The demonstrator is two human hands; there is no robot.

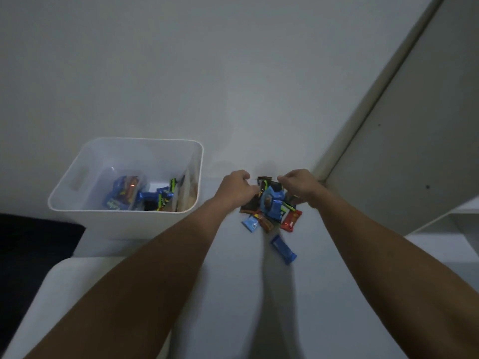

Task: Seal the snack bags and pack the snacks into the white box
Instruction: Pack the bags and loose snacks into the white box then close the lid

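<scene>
Snack bag (269, 200) on pale tabletop (233, 294) against grey wall (207, 73).

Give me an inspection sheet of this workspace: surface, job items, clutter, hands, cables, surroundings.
Surface: white tabletop, dimly lit.
Job's things: white box at left, already holding bagged snacks; clear snack bag full of wrapped snacks between the hands; a blue packet, a red packet and a light-blue packet lie on the table in front of it.
Clutter: nothing seen.
Hands: left hand and right hand pinch the bag's top edge, fingers curled.
Cables: nothing seen.
Surroundings: plain wall behind, white shelf unit at right, dark area at left.
</scene>
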